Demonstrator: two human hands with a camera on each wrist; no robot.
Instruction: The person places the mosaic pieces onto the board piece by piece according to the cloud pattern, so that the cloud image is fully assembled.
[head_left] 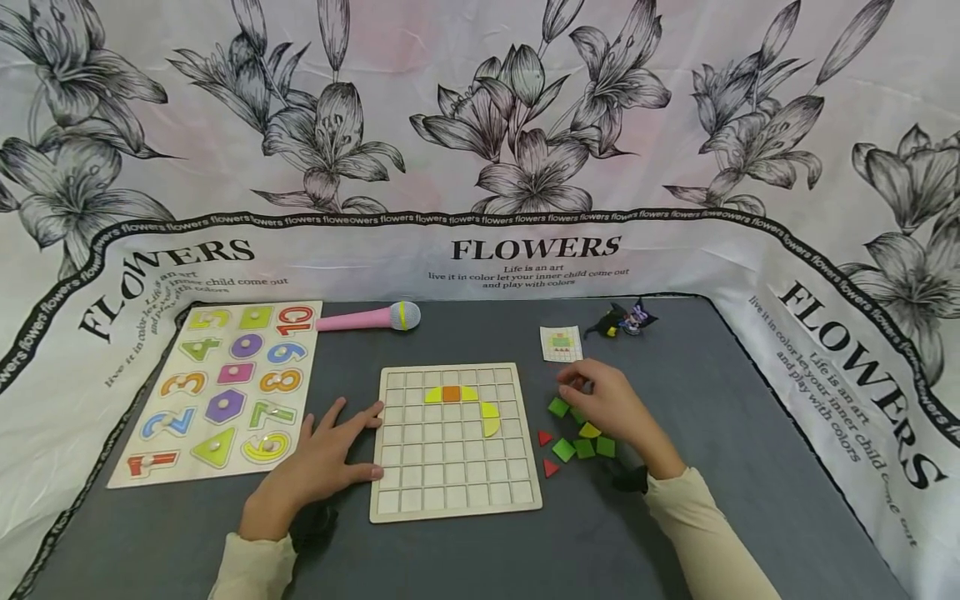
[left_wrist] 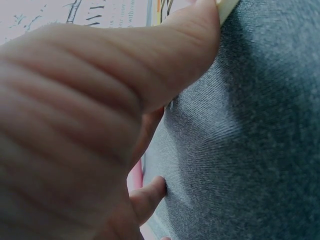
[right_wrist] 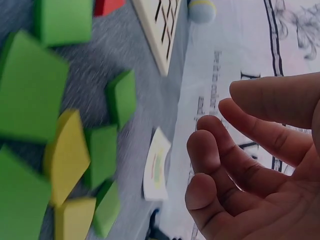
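A wooden grid board [head_left: 454, 498] lies in the middle of the dark table. An orange square [head_left: 451, 393] sits in its upper part, with yellow curved pieces [head_left: 490, 419] beside it and lower to the right. My left hand [head_left: 318, 458] rests with spread fingers against the board's left edge. My right hand [head_left: 611, 404] hovers over loose pieces right of the board, its fingers bent loosely and nothing between them in the right wrist view. Below it lie several green squares [head_left: 563, 451], yellow pieces [right_wrist: 70, 157] and red triangles [head_left: 551, 468].
A small printed pattern card [head_left: 561, 343] lies beyond the right hand, near a small dark figure [head_left: 633, 318]. On the left is a number-and-shape puzzle board [head_left: 161, 454]. A pink toy microphone [head_left: 360, 320] lies at the back, before a flower-printed cloth [head_left: 360, 258].
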